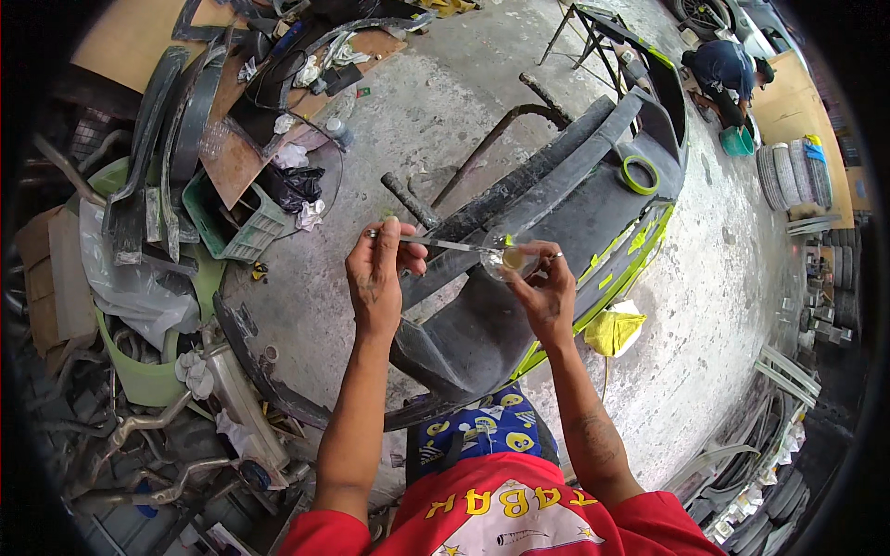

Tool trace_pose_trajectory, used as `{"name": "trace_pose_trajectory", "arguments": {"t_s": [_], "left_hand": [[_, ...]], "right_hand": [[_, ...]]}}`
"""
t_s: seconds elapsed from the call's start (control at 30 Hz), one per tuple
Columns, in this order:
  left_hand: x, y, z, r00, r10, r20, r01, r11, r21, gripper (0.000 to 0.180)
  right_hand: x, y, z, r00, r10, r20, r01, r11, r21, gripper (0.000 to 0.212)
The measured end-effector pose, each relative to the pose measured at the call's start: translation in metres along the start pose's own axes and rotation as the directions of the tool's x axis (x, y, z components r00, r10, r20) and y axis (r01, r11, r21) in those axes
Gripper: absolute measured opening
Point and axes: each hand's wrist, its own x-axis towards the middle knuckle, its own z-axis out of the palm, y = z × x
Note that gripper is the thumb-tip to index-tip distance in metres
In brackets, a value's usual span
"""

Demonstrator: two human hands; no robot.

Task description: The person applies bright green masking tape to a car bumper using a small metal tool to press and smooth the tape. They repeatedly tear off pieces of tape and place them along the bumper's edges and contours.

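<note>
My left hand (pixel 378 273) is closed on one end of a thin flat metal strip (pixel 454 245). The strip's other end reaches into a small clear plastic cup (pixel 512 259), which my right hand (pixel 545 292) grips from the right with fingers and thumb. Something yellowish shows in the cup; I cannot tell what it is. Both hands are above a dark car bumper (pixel 473 329) with bright green along its edge. On the bumper's far right part lies a roll of green tape (pixel 640 175).
A dark metal stand (pixel 505 120) is by the bumper. Left are a green crate (pixel 232 227), a light green bin (pixel 153 371) and metal exhaust pipes (pixel 148 422). A yellow cloth (pixel 614 332) is to the right. Far right, a person (pixel 728 74) crouches near a green bucket (pixel 737 141).
</note>
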Motion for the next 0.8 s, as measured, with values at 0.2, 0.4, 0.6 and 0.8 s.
{"name": "trace_pose_trajectory", "arguments": {"t_s": [0.2, 0.4, 0.6, 0.8], "left_hand": [[0.011, -0.025, -0.008, 0.996, -0.083, -0.042, 0.076, 0.984, -0.162, 0.034], [0.016, -0.055, -0.005, 0.989, -0.117, -0.086, 0.110, 0.990, -0.088, 0.035], [0.022, -0.074, 0.017, 0.990, -0.106, -0.092, 0.107, 0.994, 0.002, 0.037], [0.027, -0.080, 0.032, 0.996, -0.088, -0.024, 0.089, 0.995, 0.054, 0.036]], "right_hand": [[-0.001, 0.014, -0.017, 0.994, 0.100, -0.040, -0.100, 0.995, 0.008, 0.034], [-0.007, 0.024, -0.033, 0.979, 0.172, -0.109, -0.157, 0.979, 0.129, 0.039], [-0.011, 0.028, -0.036, 0.978, 0.205, -0.045, -0.194, 0.965, 0.178, 0.041], [-0.012, 0.035, -0.040, 0.980, 0.194, -0.036, -0.183, 0.961, 0.205, 0.038]]}}
